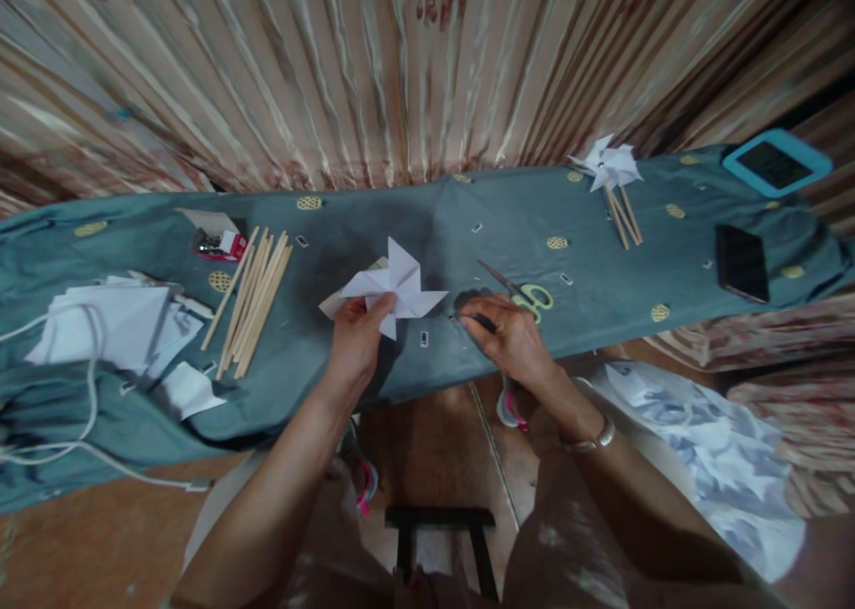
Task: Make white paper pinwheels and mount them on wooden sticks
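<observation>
My left hand [359,328] pinches a white folded paper pinwheel [401,280], its pointed blades spread above the cloth-covered table. Pale, tan-edged paper [332,304] shows behind the pinwheel, partly hidden. To the right, my right hand [506,331] is closed low over the table. A small dark object [482,322] shows at its fingers, too little visible to name. Just beyond that hand lies a pair of scissors [533,298] with pale green handles, its blades pointing away to the left.
Several wooden sticks [257,302] lie left, by a red box [231,246] of small metal pieces and white paper sheets [113,320]. Finished pinwheels [607,164] on sticks, a phone [741,262] and a blue-framed tablet [777,161] lie right. A bag of paper pinwheels [718,449] stands below.
</observation>
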The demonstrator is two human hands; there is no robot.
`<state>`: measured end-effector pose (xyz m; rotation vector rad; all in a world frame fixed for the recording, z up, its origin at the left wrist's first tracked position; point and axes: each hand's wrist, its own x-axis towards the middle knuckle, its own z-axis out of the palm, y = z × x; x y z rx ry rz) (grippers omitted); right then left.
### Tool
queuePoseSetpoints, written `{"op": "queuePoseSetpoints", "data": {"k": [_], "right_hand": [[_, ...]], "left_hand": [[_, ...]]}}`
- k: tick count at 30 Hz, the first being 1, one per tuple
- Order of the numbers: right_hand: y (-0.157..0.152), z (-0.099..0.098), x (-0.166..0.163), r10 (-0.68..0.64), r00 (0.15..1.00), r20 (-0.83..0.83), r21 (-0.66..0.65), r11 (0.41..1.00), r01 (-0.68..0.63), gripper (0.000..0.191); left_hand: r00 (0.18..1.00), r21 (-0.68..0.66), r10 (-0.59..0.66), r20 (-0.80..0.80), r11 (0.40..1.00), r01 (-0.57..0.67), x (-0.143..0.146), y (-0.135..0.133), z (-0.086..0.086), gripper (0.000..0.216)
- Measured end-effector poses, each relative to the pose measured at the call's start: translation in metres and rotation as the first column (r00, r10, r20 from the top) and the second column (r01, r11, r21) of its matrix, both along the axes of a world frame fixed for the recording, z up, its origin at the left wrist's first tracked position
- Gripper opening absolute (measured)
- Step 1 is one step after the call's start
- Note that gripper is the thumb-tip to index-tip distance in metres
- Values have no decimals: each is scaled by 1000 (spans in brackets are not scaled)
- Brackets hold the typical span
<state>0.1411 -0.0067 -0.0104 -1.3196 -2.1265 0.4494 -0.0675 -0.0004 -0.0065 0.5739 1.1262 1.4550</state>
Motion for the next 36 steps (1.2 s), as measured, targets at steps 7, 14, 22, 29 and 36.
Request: {"op": "queuePoseSetpoints", "data": {"k": [7,14,22,29,36], "right_hand": [[2,-1,-11,-13,1000,9,38,999,12,16],[10,-13,-11,-31,998,-54,-42,999,29,14],[16,-21,5,-70,994,-85,-76,995,64,13],[14,-11,17,-78,996,30,3,997,78,19],[8,4,6,-122,987,103,4,993,122,20]], "left_hand": [[1000,1,0,-11,1000,0,4,1,-3,23],[1000,0,-5,-23,1000,5,4,1,-3,21],[1000,7,-6,-20,1000,6,4,0,-1,20],[1000,8,-16,1,1000,16,6,0,-1,20],[999,-16,-35,7,999,35,11,2,0,21]]}}
